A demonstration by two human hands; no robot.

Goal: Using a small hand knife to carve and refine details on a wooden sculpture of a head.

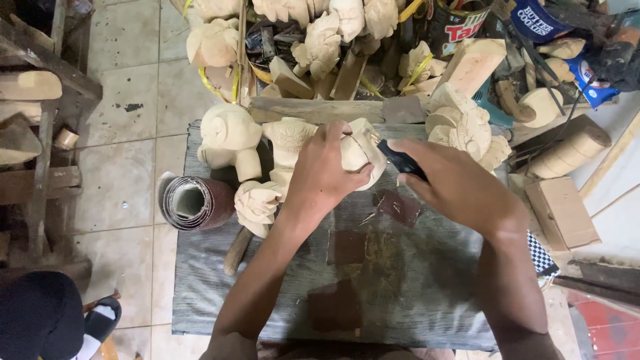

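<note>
- Grey cloth (413,293) covers our work board above a tiled floor.
- Near its far left corner lies a sandpaper roll (193,202).
- Our left hand (325,175) clamps the pale wood carving (357,155) at the far edge.
- Our right hand (460,187) grips a dark-handled tool (400,160), its long axis pointing up-left into the carving.

2 hands (327,177), 3 sandpaper scraps (347,247), 1 sandpaper roll (193,202).

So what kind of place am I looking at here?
Most likely a woodcarving workshop. The left hand steadies a pale wooden carving while the right hand works it with a dark-handled tool. Unfinished carvings are heaped behind, and a sandpaper roll lies nearby.
</note>
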